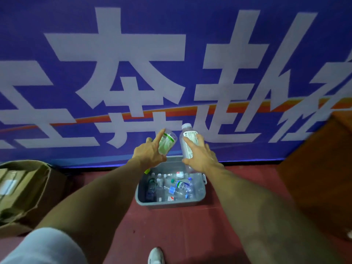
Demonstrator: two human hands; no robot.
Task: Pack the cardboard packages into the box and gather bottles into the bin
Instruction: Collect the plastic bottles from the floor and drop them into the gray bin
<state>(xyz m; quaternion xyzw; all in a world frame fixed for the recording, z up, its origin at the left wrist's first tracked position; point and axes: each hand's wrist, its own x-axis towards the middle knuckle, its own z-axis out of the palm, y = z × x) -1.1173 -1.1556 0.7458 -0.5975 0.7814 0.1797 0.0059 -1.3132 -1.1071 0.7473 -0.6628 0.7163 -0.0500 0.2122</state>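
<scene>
Our left hand (147, 155) grips a green-labelled bottle (166, 142) and our right hand (202, 159) clasps a white-capped bottle (187, 143), both above the far rim of the bin (171, 203). Released here, either might clip that rim and bounce behind the bin.

Quick rundown of us: our left forearm (95, 193) and right forearm (257, 206) are both bare right back to the frame edge. Our left hand (150, 155) and right hand (202, 159) are bare too, with tendons showing on the back of the left. Lower down we're wearing a pale grey leg covering (43, 246), shorts or trousers, can't tell, and a white sneaker (156, 255) with a dark mark.
</scene>
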